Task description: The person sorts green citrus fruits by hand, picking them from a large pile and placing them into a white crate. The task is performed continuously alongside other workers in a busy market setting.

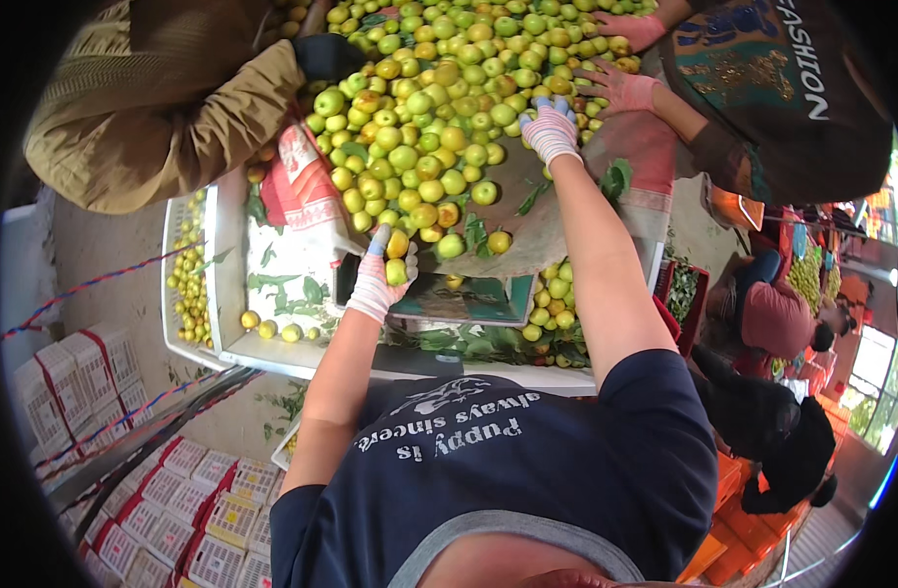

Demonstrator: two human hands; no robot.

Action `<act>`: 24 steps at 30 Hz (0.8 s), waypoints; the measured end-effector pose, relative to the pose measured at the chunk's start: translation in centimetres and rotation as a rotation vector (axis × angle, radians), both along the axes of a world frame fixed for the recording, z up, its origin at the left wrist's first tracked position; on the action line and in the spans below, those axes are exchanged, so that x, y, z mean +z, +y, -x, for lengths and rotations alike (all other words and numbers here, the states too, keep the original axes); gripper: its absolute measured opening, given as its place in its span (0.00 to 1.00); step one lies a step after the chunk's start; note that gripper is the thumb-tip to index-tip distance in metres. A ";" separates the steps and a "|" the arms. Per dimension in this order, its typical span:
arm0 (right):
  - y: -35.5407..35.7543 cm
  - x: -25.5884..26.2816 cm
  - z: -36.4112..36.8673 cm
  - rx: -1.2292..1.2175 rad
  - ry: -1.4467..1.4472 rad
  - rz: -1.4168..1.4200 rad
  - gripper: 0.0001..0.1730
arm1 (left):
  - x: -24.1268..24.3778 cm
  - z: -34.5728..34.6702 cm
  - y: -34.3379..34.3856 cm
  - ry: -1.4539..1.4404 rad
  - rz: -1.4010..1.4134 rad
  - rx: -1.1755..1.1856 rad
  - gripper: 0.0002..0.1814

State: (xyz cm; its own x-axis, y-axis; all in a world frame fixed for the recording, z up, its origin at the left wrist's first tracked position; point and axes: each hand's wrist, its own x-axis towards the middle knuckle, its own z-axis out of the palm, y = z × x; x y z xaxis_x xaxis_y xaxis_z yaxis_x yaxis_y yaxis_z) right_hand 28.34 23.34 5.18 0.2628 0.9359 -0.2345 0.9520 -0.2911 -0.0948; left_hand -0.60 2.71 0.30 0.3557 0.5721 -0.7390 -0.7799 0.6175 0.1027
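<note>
A heap of green and yellow round fruit (419, 140), like jujubes or small apples, covers the sorting table. My left hand (384, 273), in a striped glove with light fingertips, holds two of the fruits at the heap's near edge, above a green tray (460, 301). Farther up on the right, my right hand (552, 131), gloved alike, lies palm down with spread fingers on the heap's right edge; whether a fruit is under it I cannot tell. Loose green leaves (477, 234) and a few single fruits rest on the brown cloth (526, 228) between my arms.
A co-worker's pink-gloved hands (621, 88) touch the heap close to my right hand. Another's dark-gloved hand (327, 57) is at the upper left. White-framed bins (188, 279) with fruit stand left. Strapped crates (191, 500) and cords lie lower left; red crate (687, 294) right.
</note>
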 end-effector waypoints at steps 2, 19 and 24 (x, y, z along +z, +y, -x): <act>-0.6 0.6 1.9 -0.001 -0.044 0.019 0.29 | -1.2 0.5 0.1 -0.055 0.053 0.094 0.26; -18.3 1.5 13.1 0.665 0.770 -0.344 0.31 | 4.5 5.2 -3.8 -0.493 -0.183 0.439 0.32; -11.9 -0.2 11.6 0.573 0.037 -0.208 0.35 | 5.7 21.5 -6.4 -0.077 -0.427 0.957 0.29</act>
State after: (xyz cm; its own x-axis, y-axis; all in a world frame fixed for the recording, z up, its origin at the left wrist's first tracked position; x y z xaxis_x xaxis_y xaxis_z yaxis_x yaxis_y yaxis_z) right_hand 16.75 11.40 5.03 -0.3014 0.9530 -0.0314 0.9465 0.2950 -0.1310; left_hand -22.09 -3.71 6.03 -0.3449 0.8470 -0.4046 -0.9371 -0.3355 0.0966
